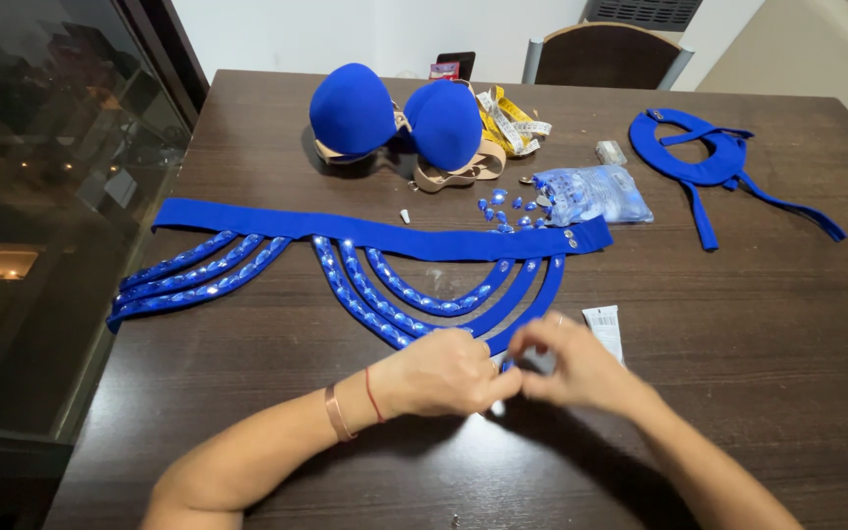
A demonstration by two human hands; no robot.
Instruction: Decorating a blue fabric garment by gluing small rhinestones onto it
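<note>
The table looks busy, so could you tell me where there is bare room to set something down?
Bare wood lies along the table at right, below the blue collar piece, and front left below the beaded belt. The back middle is crowded: bra cups, tape measure, bag of gems.

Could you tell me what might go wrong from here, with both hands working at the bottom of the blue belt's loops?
Loose blue gems lie scattered beside the open plastic bag; a sleeve or tug on the belt could scatter them. The small white tube lies right by the right hand and may get knocked. Left hand and right hand pinch the same loop end, hiding it, so a gem could be set crooked.
</note>
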